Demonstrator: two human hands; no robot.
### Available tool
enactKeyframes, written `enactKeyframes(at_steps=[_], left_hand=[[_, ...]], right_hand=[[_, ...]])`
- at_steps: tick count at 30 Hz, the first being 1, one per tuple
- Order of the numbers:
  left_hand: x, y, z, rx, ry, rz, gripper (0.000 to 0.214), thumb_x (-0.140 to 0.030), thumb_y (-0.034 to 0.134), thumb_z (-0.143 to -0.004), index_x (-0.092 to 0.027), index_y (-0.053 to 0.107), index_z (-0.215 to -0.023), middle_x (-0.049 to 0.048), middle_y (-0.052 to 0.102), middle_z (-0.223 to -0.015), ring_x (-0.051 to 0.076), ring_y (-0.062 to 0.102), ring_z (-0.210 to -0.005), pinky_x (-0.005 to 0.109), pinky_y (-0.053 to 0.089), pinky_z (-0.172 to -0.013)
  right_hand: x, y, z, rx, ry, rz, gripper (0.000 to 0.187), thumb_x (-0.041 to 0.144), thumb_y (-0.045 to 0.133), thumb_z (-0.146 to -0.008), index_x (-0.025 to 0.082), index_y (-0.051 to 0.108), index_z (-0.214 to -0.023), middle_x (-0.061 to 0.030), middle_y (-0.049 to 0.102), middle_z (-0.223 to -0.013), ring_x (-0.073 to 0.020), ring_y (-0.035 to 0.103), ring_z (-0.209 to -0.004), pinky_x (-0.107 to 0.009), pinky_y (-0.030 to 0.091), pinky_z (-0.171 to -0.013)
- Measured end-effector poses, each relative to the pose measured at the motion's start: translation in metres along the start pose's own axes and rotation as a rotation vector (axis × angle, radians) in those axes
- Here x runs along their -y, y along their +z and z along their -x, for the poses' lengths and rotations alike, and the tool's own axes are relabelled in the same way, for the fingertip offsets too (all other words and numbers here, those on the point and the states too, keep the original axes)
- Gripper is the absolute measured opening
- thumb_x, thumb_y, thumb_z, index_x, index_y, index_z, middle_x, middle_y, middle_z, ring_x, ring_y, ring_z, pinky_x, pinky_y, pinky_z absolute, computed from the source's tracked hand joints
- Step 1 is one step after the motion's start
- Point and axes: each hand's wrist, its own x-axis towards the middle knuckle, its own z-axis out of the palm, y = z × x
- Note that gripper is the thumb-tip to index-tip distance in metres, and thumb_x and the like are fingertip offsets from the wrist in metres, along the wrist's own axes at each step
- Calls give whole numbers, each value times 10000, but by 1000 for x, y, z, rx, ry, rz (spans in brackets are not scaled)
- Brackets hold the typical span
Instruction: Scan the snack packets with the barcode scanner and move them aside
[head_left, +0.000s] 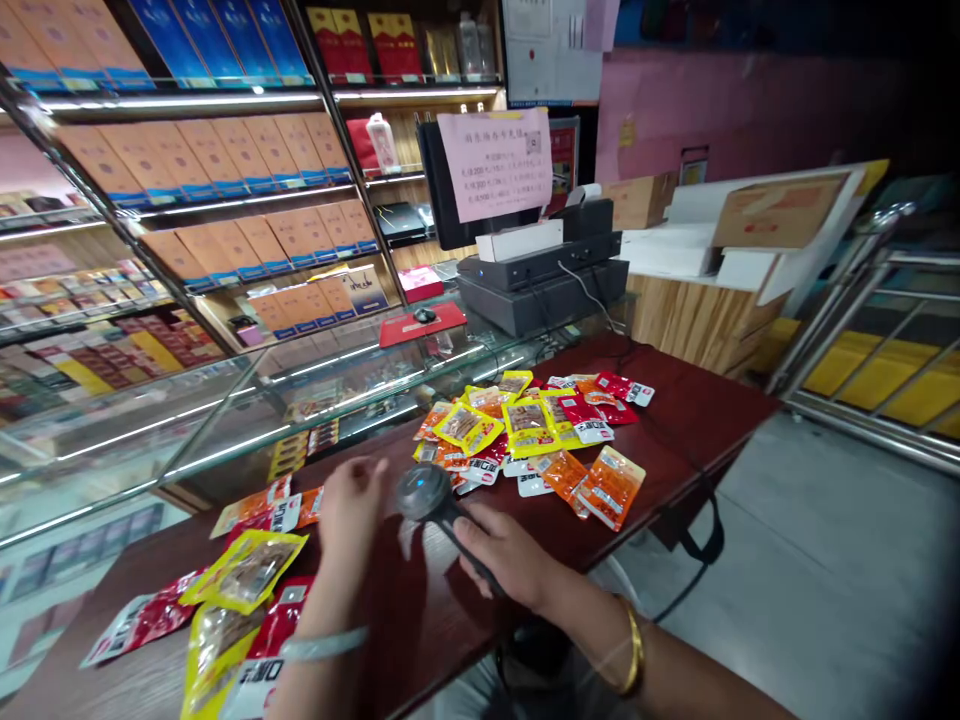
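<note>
My right hand [506,555] is wrapped round the handle of a dark barcode scanner [427,492], whose head shows a small blue light. To its left, my left hand [352,510] hovers over the table, smeared by motion, so its fingers are hard to read. Beyond the scanner lies a heap of small snack packets, among them a yellow packet [529,425], an orange packet [613,487] and a red packet [626,388]. More packets spread out on the left, partly behind my left forearm, including a yellow-edged packet [247,568] and a red and white packet [142,617].
The packets lie on a dark red wooden table [697,410]. A glass display counter [225,425] borders its far side, bearing a cash register [544,280] and a red mat [405,328]. A black cable [682,597] hangs at the right, near a metal railing [885,400].
</note>
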Motion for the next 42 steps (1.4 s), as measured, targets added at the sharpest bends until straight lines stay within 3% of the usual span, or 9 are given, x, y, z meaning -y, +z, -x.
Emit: enactKeyframes(at_steps=[2, 5, 8, 11, 18, 24, 33, 37, 42], left_hand=[[-34, 33, -3, 151, 52, 36, 466, -594, 549, -810, -187, 690, -990, 141, 745, -1005, 286, 684, -954, 355, 510, -813], [-76, 67, -6, 301, 29, -138, 595, -652, 526, -821, -130, 692, -1054, 231, 718, -1118, 343, 671, -1065, 383, 494, -862], [-106, 82, -5, 359, -18, -337, 771, -729, 474, -821, -62, 661, -1159, 306, 662, -1217, 408, 629, -1150, 439, 473, -907], [-121, 88, -1, 351, -26, -437, 786, -691, 494, -827, -48, 617, -1261, 311, 621, -1300, 441, 572, -1225, 491, 436, -961], [-104, 91, 10, 304, -39, -520, 735, -588, 541, -788, -48, 580, -1286, 299, 594, -1303, 420, 539, -1238, 468, 391, -979], [-85, 85, 18, 256, 1, -525, 741, -643, 541, -756, -82, 592, -1237, 253, 612, -1254, 407, 539, -1201, 474, 401, -945], [-77, 70, 33, 303, 26, -403, 388, -458, 625, -788, -202, 631, -1079, 162, 705, -1156, 373, 594, -1158, 439, 436, -867], [-70, 65, 33, 272, -79, -144, 368, -397, 666, -801, -230, 604, -1122, 116, 753, -1046, 322, 683, -1059, 409, 457, -858], [-38, 57, 30, 192, -157, 320, 341, -401, 748, -750, -233, 607, -1010, 74, 773, -897, 250, 725, -818, 332, 499, -721]], right_hand=[[2, -13, 6, -70, -20, 0, 622, 771, 550, -850, 188, 597, -1061, 105, 466, -505, -70, 401, -381, -195, 305, -400], [4, -31, 15, -169, 5, -32, 665, 799, 579, -804, 190, 584, -1073, 101, 476, -508, -76, 394, -378, -201, 306, -398], [6, -44, 23, -243, 21, -77, 646, 784, 604, -799, 198, 566, -1067, 101, 477, -532, -74, 383, -389, -203, 337, -408], [10, -52, 29, -286, 6, -83, 618, 784, 606, -798, 205, 553, -1007, 100, 472, -543, -72, 382, -398, -207, 351, -420], [14, -60, 34, -284, -6, -68, 614, 804, 597, -781, 217, 518, -942, 99, 481, -540, -76, 388, -391, -224, 358, -428], [14, -57, 34, -294, -17, -57, 574, 784, 588, -806, 223, 488, -874, 90, 493, -564, -76, 403, -403, -222, 345, -430], [11, -43, 31, -285, -25, -22, 556, 770, 574, -826, 221, 514, -887, 92, 487, -532, -91, 415, -400, -231, 344, -436], [11, -40, 29, -298, -25, -19, 552, 760, 567, -838, 216, 530, -920, 92, 503, -534, -86, 414, -385, -229, 337, -435], [22, -30, 24, -274, -91, -33, 533, 749, 569, -848, 221, 525, -902, 86, 499, -539, -89, 414, -387, -237, 336, -429]])
